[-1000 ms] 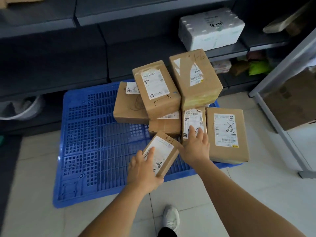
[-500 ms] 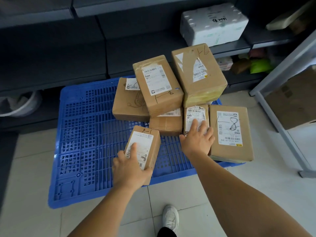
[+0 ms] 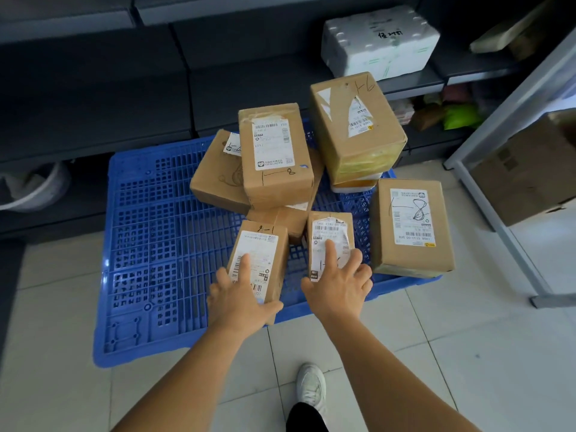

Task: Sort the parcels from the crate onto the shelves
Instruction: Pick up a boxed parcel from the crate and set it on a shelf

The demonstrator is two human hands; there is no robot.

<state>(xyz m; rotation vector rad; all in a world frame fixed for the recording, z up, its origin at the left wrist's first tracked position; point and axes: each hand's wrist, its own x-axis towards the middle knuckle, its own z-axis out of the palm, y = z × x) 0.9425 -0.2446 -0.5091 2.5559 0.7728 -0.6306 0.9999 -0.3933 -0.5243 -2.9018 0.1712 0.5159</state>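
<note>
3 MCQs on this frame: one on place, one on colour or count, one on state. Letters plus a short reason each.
1. Where does the white foam box sit?
A. on the dark shelf
B. on the floor tiles
C. on the pallet

2. What colour is the plastic pallet under the parcels?
A. green
B. blue
C. red

3. What is the left hand doing?
A. hanging idle
B. gripping the small parcel marked 1-1
C. pressing the pallet

Key: 1 A, it rests on the shelf board behind the pile. 2 B, its grid is plainly blue. 3 B, thumb and fingers wrap that parcel's near end, while the right hand touches the label of the neighbouring parcel.
</note>
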